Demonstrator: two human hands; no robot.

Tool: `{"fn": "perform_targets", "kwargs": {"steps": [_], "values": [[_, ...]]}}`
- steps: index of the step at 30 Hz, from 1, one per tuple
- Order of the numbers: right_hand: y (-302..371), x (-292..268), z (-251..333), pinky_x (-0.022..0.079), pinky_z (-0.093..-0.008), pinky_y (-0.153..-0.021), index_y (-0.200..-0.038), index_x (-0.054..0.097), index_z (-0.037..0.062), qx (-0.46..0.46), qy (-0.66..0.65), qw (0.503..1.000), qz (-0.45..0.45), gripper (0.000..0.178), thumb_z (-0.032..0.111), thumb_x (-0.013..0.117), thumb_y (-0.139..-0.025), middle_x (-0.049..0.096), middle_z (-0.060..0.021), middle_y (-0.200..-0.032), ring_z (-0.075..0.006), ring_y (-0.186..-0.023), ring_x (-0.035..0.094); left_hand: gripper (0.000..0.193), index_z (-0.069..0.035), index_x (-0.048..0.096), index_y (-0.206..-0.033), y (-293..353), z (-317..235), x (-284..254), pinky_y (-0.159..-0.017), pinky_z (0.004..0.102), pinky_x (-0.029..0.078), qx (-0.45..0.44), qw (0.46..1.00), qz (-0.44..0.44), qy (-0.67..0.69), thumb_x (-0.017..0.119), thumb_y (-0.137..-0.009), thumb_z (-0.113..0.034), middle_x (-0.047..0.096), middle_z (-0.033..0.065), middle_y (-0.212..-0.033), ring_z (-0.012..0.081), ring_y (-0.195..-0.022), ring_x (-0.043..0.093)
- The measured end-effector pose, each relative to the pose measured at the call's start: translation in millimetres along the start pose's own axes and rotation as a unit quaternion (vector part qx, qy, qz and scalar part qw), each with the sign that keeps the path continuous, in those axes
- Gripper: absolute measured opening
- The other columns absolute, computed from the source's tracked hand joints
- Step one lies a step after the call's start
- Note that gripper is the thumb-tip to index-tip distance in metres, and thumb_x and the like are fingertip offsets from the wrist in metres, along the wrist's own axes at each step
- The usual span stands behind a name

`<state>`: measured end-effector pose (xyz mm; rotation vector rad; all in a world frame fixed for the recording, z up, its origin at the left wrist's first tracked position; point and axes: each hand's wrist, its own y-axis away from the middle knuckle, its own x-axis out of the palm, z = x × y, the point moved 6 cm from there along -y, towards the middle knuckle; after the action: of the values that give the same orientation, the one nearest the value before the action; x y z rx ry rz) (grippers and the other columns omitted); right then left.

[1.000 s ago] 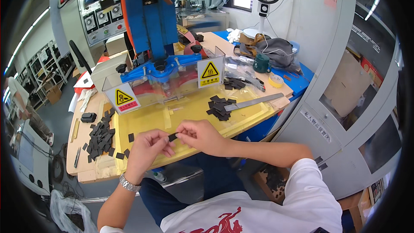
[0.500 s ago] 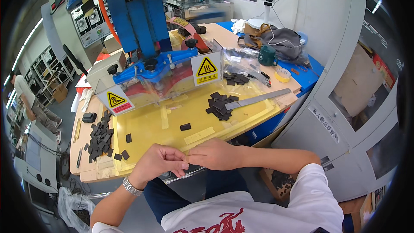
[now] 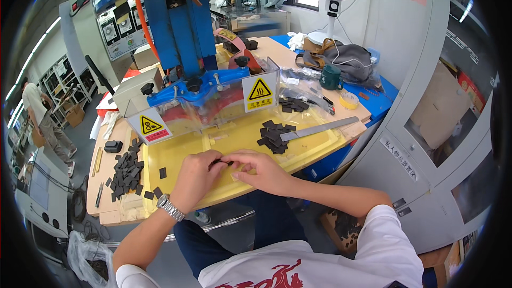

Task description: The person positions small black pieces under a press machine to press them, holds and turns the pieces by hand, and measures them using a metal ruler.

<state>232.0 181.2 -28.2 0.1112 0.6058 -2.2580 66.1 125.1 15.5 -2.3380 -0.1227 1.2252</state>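
My left hand (image 3: 198, 175) is over the near part of the yellow mat (image 3: 176, 152), its fingers closed at a small black rectangular piece (image 3: 230, 163). From the other side my right hand (image 3: 257, 169) meets it, fingers bent and pinching at the same piece. Most of the piece is hidden by the fingers. Left of my hands, a single black piece (image 3: 162, 173) lies flat on the mat. A large heap of black pieces (image 3: 127, 173) is at the mat's left edge, and a smaller pile (image 3: 274, 137) lies to the right beside a steel ruler (image 3: 322, 128).
Just beyond my hands stands a blue press (image 3: 186, 82) with a clear guard (image 3: 213, 109) and warning labels. Farther right are a green mug (image 3: 331, 77), a tape roll (image 3: 349, 100) and a grey bag (image 3: 349, 61). A grey cabinet (image 3: 368, 181) flanks the table. Another person (image 3: 40, 112) stands far left.
Both hands have moved forward from the table's near edge onto the mat. They now close around the black piece that lay alone at the mat's middle.
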Motion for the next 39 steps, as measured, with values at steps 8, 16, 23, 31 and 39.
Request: {"fn": "perform_targets", "kwargs": {"steps": [8, 16, 23, 31, 39], "values": [[-27, 1, -32, 0.058, -0.0290, -0.085, -0.146, 0.063, -0.0059, 0.070, -0.064, 0.995, -0.038, 0.048, 0.004, 0.071, -0.100, 0.070, -0.0104, -0.116, -0.0142, -0.096, 0.069, 0.023, 0.006, 0.075, -0.110, -18, 24, 1, -0.073, 0.0367, 0.060, -0.050, 0.998, -0.032, 0.035, 0.080, -0.091, -0.006, 0.078, 0.0194, -0.089, 0.0285, -0.076, 0.076], [-77, -16, -68, 0.058, -0.0308, -0.087, -0.148, 0.064, -0.0050, 0.085, 0.101, 0.988, -0.083, 0.058, 0.014, 0.078, -0.095, 0.072, -0.0106, -0.110, -0.0164, -0.096, 0.071, 0.041, 0.003, 0.069, -0.129, 3, 51, -21, -0.093, 0.0463, 0.060, -0.001, 0.993, -0.046, -0.106, 0.078, -0.090, -0.004, 0.068, 0.0261, -0.135, 0.0412, -0.107, 0.072], [-101, -5, -77, 0.057, -0.0399, -0.088, -0.146, 0.064, -0.0071, 0.125, 0.208, 0.969, -0.056, 0.074, 0.030, 0.084, -0.085, 0.074, -0.0162, -0.107, -0.0280, -0.098, 0.072, 0.043, 0.001, 0.066, -0.131, 11, 61, -23, -0.111, 0.0517, 0.051, 0.008, 0.990, 0.007, -0.142, 0.077, -0.089, -0.004, 0.062, 0.0257, -0.143, 0.0469, -0.131, 0.060], [-102, 5, -82, 0.057, -0.0395, -0.098, -0.150, 0.057, -0.0121, 0.123, 0.184, 0.973, -0.070, 0.085, 0.032, 0.087, -0.085, 0.072, -0.0215, -0.119, -0.0308, -0.113, 0.071, 0.042, 0.003, 0.066, -0.131, 4, 77, -7, -0.113, 0.0512, 0.050, 0.050, 0.983, 0.008, -0.177, 0.077, -0.091, -0.006, 0.062, 0.0256, -0.141, 0.0457, -0.132, 0.058], [-98, 12, -73, 0.053, -0.0395, -0.108, -0.156, 0.050, -0.0087, 0.134, 0.208, 0.968, -0.048, 0.087, 0.030, 0.088, -0.087, 0.064, -0.0232, -0.139, -0.0296, -0.126, 0.065, 0.041, 0.004, 0.063, -0.136, -5, 80, 13, -0.112, 0.0509, 0.049, 0.088, 0.969, -0.001, -0.231, 0.066, -0.096, -0.005, 0.065, 0.0244, -0.138, 0.0426, -0.132, 0.060]]}}
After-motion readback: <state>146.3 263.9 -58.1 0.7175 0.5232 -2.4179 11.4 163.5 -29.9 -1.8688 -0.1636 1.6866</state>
